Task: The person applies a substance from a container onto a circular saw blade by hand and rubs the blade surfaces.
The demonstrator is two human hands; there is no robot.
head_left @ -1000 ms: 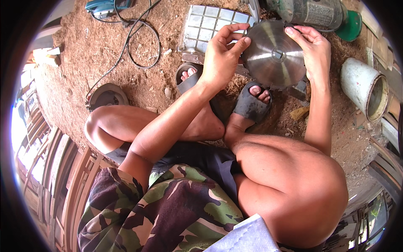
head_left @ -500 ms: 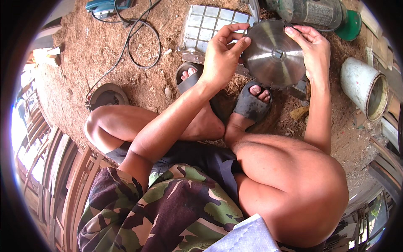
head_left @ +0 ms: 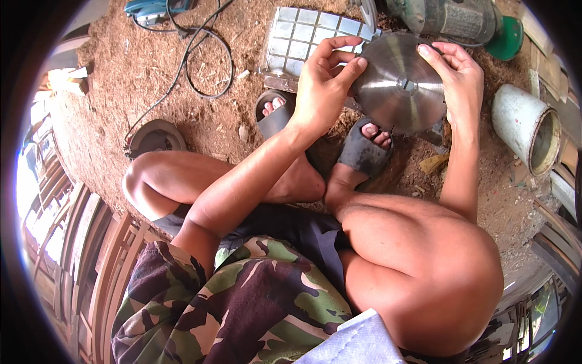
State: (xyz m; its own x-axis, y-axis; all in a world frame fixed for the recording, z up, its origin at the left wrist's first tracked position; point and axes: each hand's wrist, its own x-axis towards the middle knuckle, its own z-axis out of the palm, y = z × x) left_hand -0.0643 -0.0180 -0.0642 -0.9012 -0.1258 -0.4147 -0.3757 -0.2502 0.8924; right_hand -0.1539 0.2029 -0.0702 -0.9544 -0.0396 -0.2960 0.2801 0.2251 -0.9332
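A round toothed circular saw blade (head_left: 388, 109) is held up in front of me, its shiny face toward me and a small hole at its middle. My left hand (head_left: 324, 88) pinches the blade's left edge between thumb and fingers. At the upper right edge, my right hand (head_left: 462, 76) grips it with the thumb on the face and the fingers curled behind the rim. Below the blade sits my right foot in a dark sandal (head_left: 362, 155). Part of a low wooden piece behind the blade is hidden by it.
A white tiled slab (head_left: 294, 36) lies beyond my left hand. A grimy green machine (head_left: 451, 18) is at the far right, with a whitish bucket (head_left: 515, 121) tipped near it. Far left are a blue power tool (head_left: 160, 7), its looped black cord (head_left: 231, 67) and a dark round part (head_left: 159, 136).
The saw blade has shifted slightly right and downward and turned a little between my hands. Both hands have moved slightly with it, still gripping its edges.
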